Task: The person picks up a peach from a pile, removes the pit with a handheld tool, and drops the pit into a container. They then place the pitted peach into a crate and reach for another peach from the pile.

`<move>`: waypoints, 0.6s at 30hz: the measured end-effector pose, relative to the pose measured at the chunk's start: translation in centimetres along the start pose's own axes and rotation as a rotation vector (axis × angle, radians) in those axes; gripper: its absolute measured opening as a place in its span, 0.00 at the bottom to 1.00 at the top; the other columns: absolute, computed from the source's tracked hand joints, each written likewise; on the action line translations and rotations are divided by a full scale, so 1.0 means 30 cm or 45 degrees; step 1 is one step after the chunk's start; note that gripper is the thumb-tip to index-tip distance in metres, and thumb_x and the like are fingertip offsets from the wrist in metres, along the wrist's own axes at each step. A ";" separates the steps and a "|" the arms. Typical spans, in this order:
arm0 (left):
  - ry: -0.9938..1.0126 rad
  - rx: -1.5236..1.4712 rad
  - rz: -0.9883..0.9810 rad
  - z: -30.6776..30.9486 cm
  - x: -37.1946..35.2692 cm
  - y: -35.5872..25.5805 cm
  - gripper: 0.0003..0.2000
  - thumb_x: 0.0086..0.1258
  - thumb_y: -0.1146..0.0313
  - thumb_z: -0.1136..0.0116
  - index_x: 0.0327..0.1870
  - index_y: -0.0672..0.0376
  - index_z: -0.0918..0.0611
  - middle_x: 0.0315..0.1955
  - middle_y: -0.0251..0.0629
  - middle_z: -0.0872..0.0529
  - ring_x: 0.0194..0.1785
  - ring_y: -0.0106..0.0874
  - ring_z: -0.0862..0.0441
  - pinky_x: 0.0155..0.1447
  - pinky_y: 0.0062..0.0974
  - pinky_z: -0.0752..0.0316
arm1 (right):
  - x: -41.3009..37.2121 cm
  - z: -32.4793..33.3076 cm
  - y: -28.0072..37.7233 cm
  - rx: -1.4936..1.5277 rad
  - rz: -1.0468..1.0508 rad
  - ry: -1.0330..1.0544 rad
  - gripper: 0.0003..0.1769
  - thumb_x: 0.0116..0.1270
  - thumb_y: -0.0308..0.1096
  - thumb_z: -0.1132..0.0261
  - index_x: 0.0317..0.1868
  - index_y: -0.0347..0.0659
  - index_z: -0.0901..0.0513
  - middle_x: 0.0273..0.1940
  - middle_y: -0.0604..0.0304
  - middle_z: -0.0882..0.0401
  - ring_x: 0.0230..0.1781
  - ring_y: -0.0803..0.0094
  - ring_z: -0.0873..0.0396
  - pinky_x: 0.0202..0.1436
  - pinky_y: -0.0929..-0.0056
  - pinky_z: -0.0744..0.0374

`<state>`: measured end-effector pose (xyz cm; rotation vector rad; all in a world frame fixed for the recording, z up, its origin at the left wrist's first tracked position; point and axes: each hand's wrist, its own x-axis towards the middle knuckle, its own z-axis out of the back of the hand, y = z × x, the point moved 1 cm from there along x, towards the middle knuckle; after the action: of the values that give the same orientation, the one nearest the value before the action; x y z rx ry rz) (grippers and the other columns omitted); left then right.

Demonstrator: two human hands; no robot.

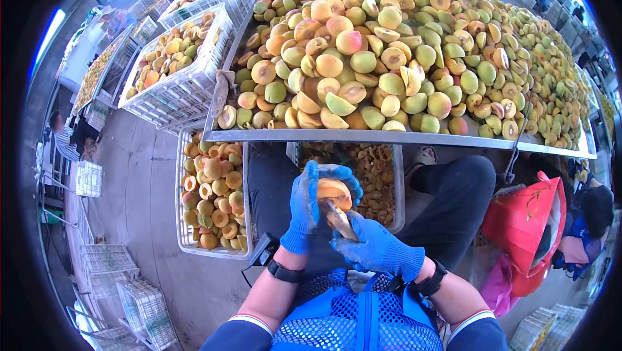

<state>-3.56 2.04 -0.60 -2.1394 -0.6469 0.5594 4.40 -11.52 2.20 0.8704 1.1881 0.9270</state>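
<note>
Both my hands wear blue gloves and meet above my lap. My left hand (303, 205) is wrapped round an orange-yellow fruit half (334, 192). In my right hand (376, 245) is a small tool (341, 221) with a light-coloured handle, its tip against the fruit's lower side. The tip itself is partly hidden by the fruit. In front of my hands stands a metal-edged table (389, 136) heaped with halved fruits (350, 66), several with stones showing.
A white crate (183, 237) of fruit halves is on the floor at left; another crate (398, 195) with stones and scraps stands under the table. Filled crates (175, 108) flank the table's left side. A red bag (525, 221) hangs at right. A seated person (67, 142) is far left.
</note>
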 end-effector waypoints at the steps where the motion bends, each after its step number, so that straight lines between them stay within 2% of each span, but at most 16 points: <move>1: -0.041 -0.167 -0.020 -0.006 -0.002 0.010 0.31 0.76 0.42 0.56 0.48 0.70 0.20 0.36 0.51 0.14 0.36 0.40 0.13 0.41 0.36 0.15 | 0.004 -0.014 -0.008 0.230 -0.041 0.043 0.20 0.67 0.38 0.35 0.51 0.35 0.29 0.32 0.53 0.20 0.28 0.64 0.19 0.30 0.65 0.24; 2: -0.041 -0.168 -0.020 -0.012 0.001 0.017 0.31 0.76 0.42 0.56 0.48 0.70 0.20 0.36 0.51 0.14 0.36 0.40 0.13 0.41 0.36 0.15 | 0.007 -0.021 -0.012 0.460 -0.082 0.084 0.18 0.68 0.36 0.35 0.51 0.36 0.29 0.32 0.60 0.22 0.26 0.73 0.22 0.28 0.71 0.25; 3: -0.127 -0.216 0.011 -0.016 0.002 0.024 0.32 0.75 0.40 0.56 0.49 0.68 0.20 0.38 0.50 0.14 0.38 0.42 0.13 0.42 0.38 0.15 | 0.007 -0.016 -0.007 0.461 -0.084 0.084 0.18 0.68 0.36 0.35 0.51 0.36 0.29 0.32 0.60 0.22 0.26 0.73 0.22 0.28 0.71 0.25; 5: -0.215 -0.267 0.045 -0.014 0.008 0.028 0.33 0.75 0.38 0.56 0.50 0.66 0.21 0.40 0.49 0.14 0.40 0.43 0.13 0.44 0.40 0.15 | 0.008 -0.007 0.007 0.826 -0.235 0.238 0.15 0.68 0.33 0.35 0.50 0.40 0.28 0.30 0.68 0.27 0.24 0.83 0.30 0.26 0.79 0.29; 7: -0.258 -0.493 0.225 -0.009 0.027 0.029 0.32 0.74 0.37 0.56 0.51 0.63 0.21 0.42 0.46 0.14 0.43 0.44 0.14 0.45 0.42 0.15 | 0.008 -0.015 0.001 0.855 -0.184 0.274 0.14 0.68 0.33 0.35 0.50 0.41 0.28 0.29 0.68 0.28 0.23 0.84 0.31 0.25 0.81 0.30; 8: -0.188 -0.724 0.275 0.043 0.054 0.075 0.32 0.73 0.35 0.56 0.52 0.60 0.21 0.42 0.44 0.14 0.44 0.43 0.14 0.45 0.44 0.16 | 0.008 -0.019 0.000 0.883 -0.130 0.310 0.13 0.69 0.33 0.36 0.49 0.42 0.28 0.28 0.69 0.29 0.22 0.84 0.31 0.24 0.82 0.31; 9: -0.189 -0.726 0.269 0.082 0.069 0.092 0.32 0.73 0.35 0.56 0.52 0.60 0.21 0.42 0.44 0.14 0.44 0.43 0.14 0.45 0.44 0.16 | 0.004 -0.019 0.002 0.878 -0.130 0.315 0.13 0.69 0.33 0.36 0.49 0.42 0.28 0.28 0.69 0.29 0.22 0.84 0.31 0.24 0.82 0.31; 12: -0.433 -0.597 0.179 0.138 0.087 0.059 0.31 0.72 0.34 0.55 0.49 0.58 0.19 0.41 0.43 0.14 0.43 0.44 0.15 0.44 0.45 0.16 | -0.010 0.021 -0.021 0.900 -0.232 0.155 0.11 0.69 0.34 0.36 0.47 0.43 0.27 0.27 0.70 0.29 0.22 0.86 0.31 0.24 0.83 0.31; 13: -0.448 -0.548 0.205 0.142 0.084 0.033 0.31 0.71 0.35 0.54 0.49 0.58 0.19 0.41 0.43 0.14 0.43 0.44 0.15 0.43 0.44 0.16 | 0.006 0.036 -0.071 0.626 -0.288 0.071 0.12 0.68 0.35 0.36 0.47 0.40 0.27 0.27 0.60 0.23 0.22 0.73 0.23 0.26 0.72 0.25; 15: -0.294 -0.520 0.175 0.140 0.065 -0.001 0.28 0.74 0.39 0.53 0.51 0.58 0.19 0.41 0.44 0.13 0.43 0.44 0.14 0.43 0.43 0.15 | 0.028 0.041 -0.138 -0.490 -0.034 -0.248 0.16 0.66 0.35 0.35 0.49 0.36 0.27 0.31 0.44 0.18 0.30 0.52 0.16 0.32 0.60 0.21; 16: -0.292 -0.519 0.173 0.132 0.062 -0.019 0.28 0.74 0.39 0.53 0.51 0.58 0.19 0.41 0.44 0.13 0.43 0.44 0.14 0.43 0.43 0.15 | 0.023 0.049 -0.128 -0.491 -0.032 -0.249 0.16 0.66 0.35 0.35 0.49 0.36 0.27 0.31 0.44 0.18 0.30 0.52 0.16 0.32 0.60 0.21; 18: -0.303 -0.448 0.244 0.122 0.044 -0.037 0.24 0.76 0.45 0.52 0.53 0.59 0.20 0.41 0.44 0.13 0.44 0.43 0.14 0.43 0.42 0.14 | -0.002 0.071 -0.087 -0.424 -0.158 -0.234 0.20 0.65 0.38 0.35 0.51 0.36 0.28 0.36 0.36 0.19 0.38 0.40 0.19 0.39 0.49 0.22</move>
<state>-4.97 5.55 -2.00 -2.5055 -0.7156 0.8674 6.81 -12.69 0.18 0.5929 0.8871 0.8919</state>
